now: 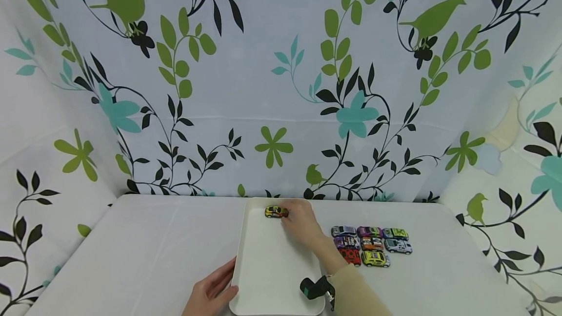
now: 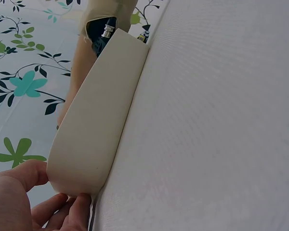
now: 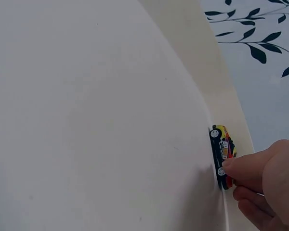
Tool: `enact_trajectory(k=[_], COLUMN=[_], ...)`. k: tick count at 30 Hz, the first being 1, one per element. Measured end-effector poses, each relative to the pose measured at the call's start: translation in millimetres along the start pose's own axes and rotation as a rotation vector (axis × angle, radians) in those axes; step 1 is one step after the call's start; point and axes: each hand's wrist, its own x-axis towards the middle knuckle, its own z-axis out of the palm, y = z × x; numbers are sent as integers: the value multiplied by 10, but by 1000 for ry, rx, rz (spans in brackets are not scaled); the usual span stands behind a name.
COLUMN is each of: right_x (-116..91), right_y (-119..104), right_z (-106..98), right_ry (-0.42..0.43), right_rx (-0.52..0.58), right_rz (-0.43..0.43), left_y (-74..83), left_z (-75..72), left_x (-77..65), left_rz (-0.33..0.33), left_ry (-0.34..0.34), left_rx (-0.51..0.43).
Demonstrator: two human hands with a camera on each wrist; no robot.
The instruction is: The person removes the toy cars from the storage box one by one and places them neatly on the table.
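Note:
A white rectangular tray point(image 1: 274, 277) lies on the table with its long side pointing away from me. My right hand point(image 1: 302, 221) pinches a small yellow, red and black toy car point(image 1: 275, 211) inside the tray by its far wall. In the right wrist view the thumb presses on the side of the toy car point(image 3: 223, 156), whose wheels face the tray floor. My left hand point(image 1: 213, 289) holds the tray's near left edge; in the left wrist view thumb and fingers grip the tray wall point(image 2: 94, 120) at its corner.
Right of the tray, several toy cars point(image 1: 371, 244) stand close together in rows on the white table point(image 1: 430, 277). A leaf-and-bird patterned curtain point(image 1: 281, 87) rises behind and beside the table. A black wrist camera point(image 1: 317, 287) on the right arm overlaps the tray's near right part.

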Motion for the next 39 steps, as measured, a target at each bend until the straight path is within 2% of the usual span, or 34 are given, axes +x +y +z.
enact_trajectory(k=[4, 9, 13, 24, 39], right_x=[-2, -1, -7, 12, 0], right_y=[-23, -46, -51, -20, 2], right_z=[-16, -19, -10, 14, 46], right_ry=[-35, -101, -122, -36, -26], right_rx=[-20, -107, -146, -121, -28], right_rz=[22, 64, 77, 61, 46], left_y=[-7, -9, -6, 10, -1], left_z=[3, 22, 36, 26, 2], left_x=[1, 3, 3, -2, -23], left_rz=[8, 9, 12, 17, 22], left_ry=[7, 21, 20, 7, 16], left_rx=[2, -3, -3, 8, 4])
